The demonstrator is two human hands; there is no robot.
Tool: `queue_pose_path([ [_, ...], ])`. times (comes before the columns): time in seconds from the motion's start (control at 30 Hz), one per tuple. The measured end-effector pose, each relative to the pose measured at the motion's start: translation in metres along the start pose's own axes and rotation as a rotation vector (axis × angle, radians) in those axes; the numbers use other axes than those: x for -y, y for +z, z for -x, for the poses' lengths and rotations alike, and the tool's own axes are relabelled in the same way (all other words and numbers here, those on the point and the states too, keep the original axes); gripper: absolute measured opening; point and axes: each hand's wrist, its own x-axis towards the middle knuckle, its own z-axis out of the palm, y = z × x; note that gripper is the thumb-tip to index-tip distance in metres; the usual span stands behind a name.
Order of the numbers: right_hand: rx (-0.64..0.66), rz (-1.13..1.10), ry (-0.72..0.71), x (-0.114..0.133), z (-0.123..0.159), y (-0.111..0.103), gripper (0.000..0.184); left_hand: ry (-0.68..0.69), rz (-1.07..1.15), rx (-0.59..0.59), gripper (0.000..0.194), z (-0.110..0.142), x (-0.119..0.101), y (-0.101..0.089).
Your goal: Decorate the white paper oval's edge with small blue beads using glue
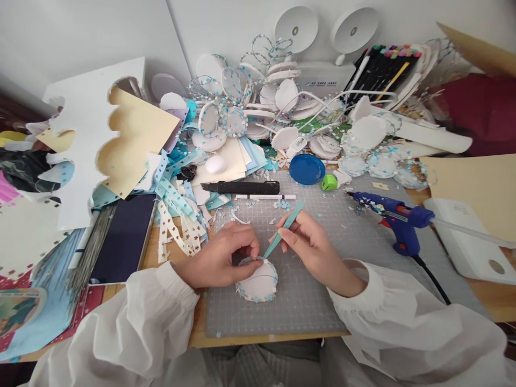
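A white foam disc (258, 284), edged with small blue and white star pieces, lies near the front of the grey cutting mat (310, 314). My left hand (226, 255) has its thumb and bent fingers closed at the disc's upper left rim. In my right hand (308, 242) is a pair of teal tweezers (284, 228), held like a pen. Their tips point down at the disc's top rim, close to my left thumb. Whether the tips grip a tiny star is too small to tell.
A blue hot glue gun (397, 217) lies at the right. Behind the hands are a black utility knife (242, 187), a white pen (265, 197), a blue lid (307, 169) and a green sharpener-like piece (329, 182). Foam discs (286, 95) pile up at the back; a phone (123, 236) lies left.
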Motion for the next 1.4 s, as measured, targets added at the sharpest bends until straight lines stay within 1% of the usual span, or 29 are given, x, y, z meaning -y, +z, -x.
queue_pose_path([
  [0.13, -0.012, -0.021, -0.005, 0.002, 0.0, -0.001, 0.024, 0.007, -0.007, -0.003, 0.01, 0.0, -0.001, 0.0],
  [0.23, -0.003, 0.004, -0.007, 0.002, 0.0, 0.0, 0.024, 0.007, -0.011, -0.007, 0.011, 0.0, -0.002, -0.001],
  [0.3, -0.025, 0.029, -0.025, 0.001, -0.001, 0.0, 0.023, 0.006, -0.01, -0.007, 0.011, 0.0, -0.002, -0.001],
  [0.37, -0.092, 0.048, -0.059, -0.001, -0.002, -0.003, 0.021, 0.004, -0.01, -0.001, 0.011, 0.0, -0.002, -0.001],
  [0.47, -0.234, 0.035, -0.127, -0.002, -0.005, -0.009, 0.015, 0.007, -0.002, 0.006, 0.013, 0.0, -0.001, -0.001],
  [0.53, -0.288, -0.047, -0.16, -0.001, -0.007, -0.011, 0.011, 0.016, 0.009, 0.001, 0.014, 0.001, -0.001, -0.001],
  [0.6, -0.302, -0.167, -0.172, 0.002, -0.008, -0.011, 0.009, 0.028, 0.017, -0.002, 0.016, 0.001, -0.001, -0.001],
  [0.7, -0.285, -0.325, -0.134, 0.006, -0.01, -0.01, 0.009, 0.053, 0.018, -0.004, 0.017, 0.003, -0.001, -0.001],
  [0.8, -0.221, -0.437, -0.035, 0.007, -0.01, -0.009, 0.01, 0.075, 0.019, -0.01, 0.018, 0.004, -0.001, -0.002],
  [0.87, -0.191, -0.481, 0.01, 0.006, -0.011, -0.011, 0.011, 0.08, 0.017, -0.011, 0.017, 0.004, -0.001, -0.002],
  [1.07, -0.117, -0.542, 0.088, 0.005, -0.012, -0.019, 0.011, 0.088, 0.011, -0.006, 0.018, 0.004, -0.003, -0.002],
  [1.23, -0.105, -0.504, 0.064, 0.009, -0.011, -0.02, 0.015, 0.087, 0.004, 0.028, 0.02, 0.004, -0.003, -0.003],
  [1.3, -0.102, -0.499, 0.052, 0.009, -0.01, -0.022, 0.013, 0.08, -0.027, 0.039, 0.017, 0.004, -0.003, -0.002],
  [1.4, -0.113, -0.56, 0.056, 0.01, -0.011, -0.026, 0.009, 0.083, -0.053, 0.057, 0.015, 0.003, -0.002, -0.001],
])
